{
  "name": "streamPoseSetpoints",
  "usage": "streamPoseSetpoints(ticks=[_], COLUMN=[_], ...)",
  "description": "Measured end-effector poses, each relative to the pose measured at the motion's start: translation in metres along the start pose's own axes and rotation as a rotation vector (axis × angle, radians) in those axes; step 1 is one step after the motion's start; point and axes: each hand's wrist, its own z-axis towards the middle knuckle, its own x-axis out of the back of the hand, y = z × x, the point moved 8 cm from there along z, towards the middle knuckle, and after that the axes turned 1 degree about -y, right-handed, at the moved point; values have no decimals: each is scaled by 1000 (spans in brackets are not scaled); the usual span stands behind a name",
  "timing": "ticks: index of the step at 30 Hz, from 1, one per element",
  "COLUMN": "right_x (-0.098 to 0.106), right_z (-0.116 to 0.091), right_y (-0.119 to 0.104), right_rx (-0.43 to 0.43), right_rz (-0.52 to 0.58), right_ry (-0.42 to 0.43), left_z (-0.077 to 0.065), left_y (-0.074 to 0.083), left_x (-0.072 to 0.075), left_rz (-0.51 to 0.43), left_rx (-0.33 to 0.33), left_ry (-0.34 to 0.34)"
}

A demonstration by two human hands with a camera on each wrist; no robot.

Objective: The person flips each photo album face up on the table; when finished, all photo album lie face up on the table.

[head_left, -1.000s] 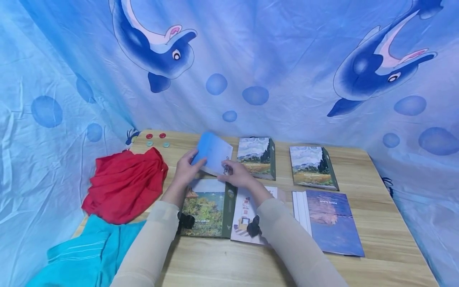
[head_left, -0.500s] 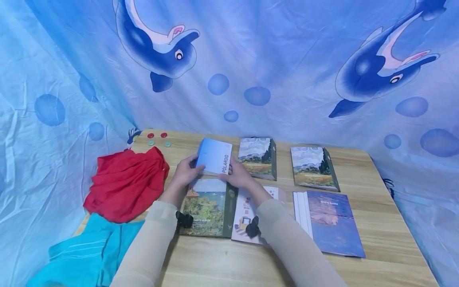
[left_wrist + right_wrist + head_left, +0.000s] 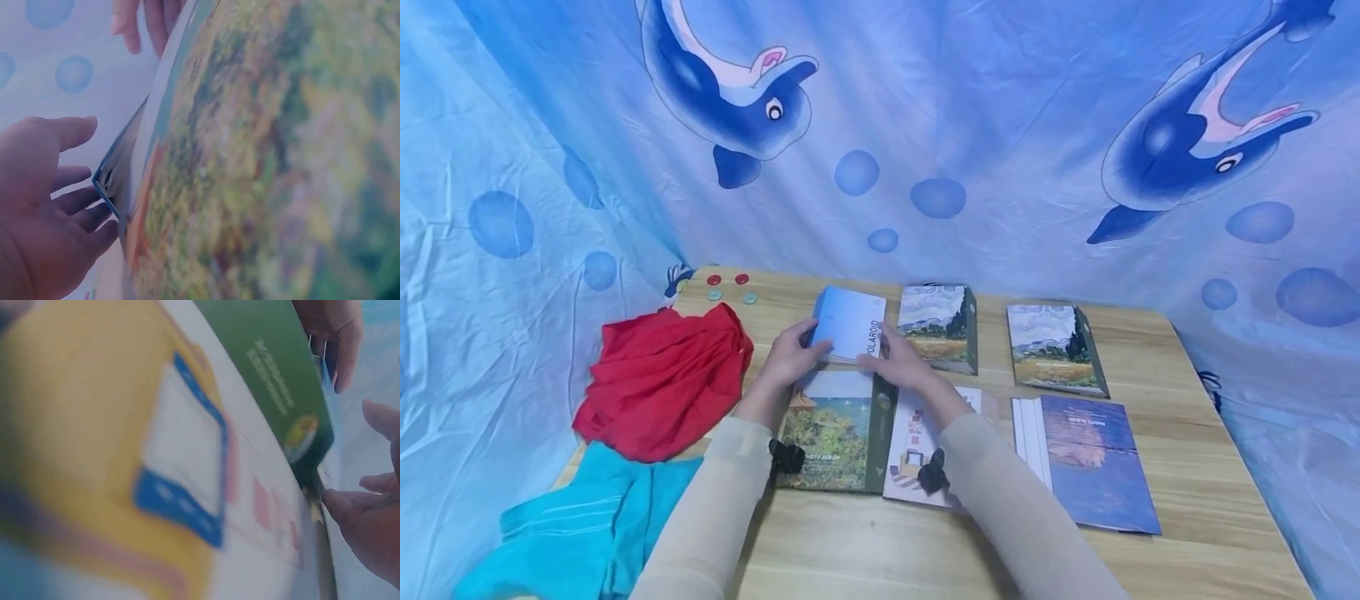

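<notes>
A blue-and-white photo album (image 3: 847, 321) marked POLAROID lies at the back of the table. My left hand (image 3: 792, 354) is at its left side; in the left wrist view the fingers (image 3: 78, 200) lie straight along the album's edge (image 3: 107, 178) and the thumb stands off it. On the opposite side is my right hand (image 3: 901, 360), its fingers loosely extended by the near right corner. The right wrist view shows that hand (image 3: 375, 531) relaxed, not curled round anything. Just in front lies a green album with a garden picture (image 3: 831, 437).
Two landscape-cover albums (image 3: 931, 325) (image 3: 1051, 346) stand to the right. Nearer are a white illustrated album (image 3: 904, 454), partly under my right forearm, and a purple-blue album (image 3: 1093, 462). Red cloth (image 3: 662, 383), turquoise cloth (image 3: 580, 525) and several small discs (image 3: 742, 279) are at left.
The blue-and-white album was raised and tilted in both hands a second ago; it has come down flat onto the table. The fingers have since loosened around it.
</notes>
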Motion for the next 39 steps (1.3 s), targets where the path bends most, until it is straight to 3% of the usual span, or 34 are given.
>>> streamPoseSetpoints(ticks=[4, 10, 17, 24, 32, 39], right_x=[15, 45, 77, 102, 123, 130], right_z=[-4, -15, -32, -49, -64, -72], right_y=[-7, -19, -11, 16, 50, 60], right_rx=[44, 97, 116, 83, 24, 44], right_rz=[70, 289, 368, 361, 274, 203], right_ry=[47, 158, 229, 250, 293, 317], left_z=[2, -1, -5, -13, -14, -9], left_y=[13, 44, 76, 92, 95, 94], left_x=[-1, -8, -29, -56, -90, -112], left_rz=[82, 243, 282, 292, 254, 223], left_rx=[-56, -203, -322, -385, -424, -401], left_ry=[10, 14, -22, -66, -120, -154])
